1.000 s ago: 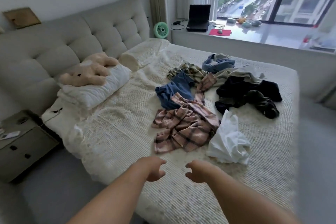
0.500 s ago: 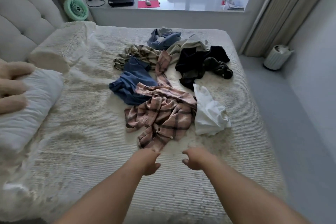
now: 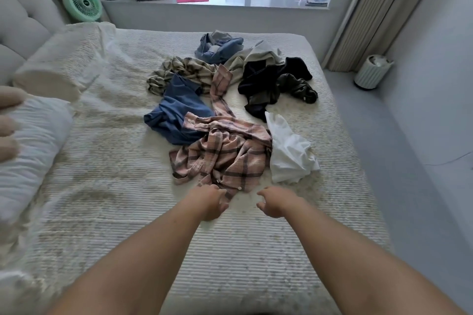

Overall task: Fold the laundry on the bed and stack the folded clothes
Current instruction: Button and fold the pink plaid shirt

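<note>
Both your hands reach over the bed (image 3: 128, 212): left hand (image 3: 208, 201) loosely curled at the near hem of the pink plaid shirt (image 3: 225, 158), grip unclear; right hand (image 3: 275, 201) loosely curled, empty, just right of it.

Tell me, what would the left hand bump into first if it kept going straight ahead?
Most likely the pink plaid shirt: the left hand points at its near hem, almost touching it already, though depth is hard to judge.

Unfolded laundry lies heaped mid-frame on the bed (image 3: 107, 212): a crumpled pink plaid shirt (image 3: 225, 158) nearest; a blue garment (image 3: 176, 115) left; a white one (image 3: 289, 153) right; dark clothes (image 3: 268, 82) behind.
</note>
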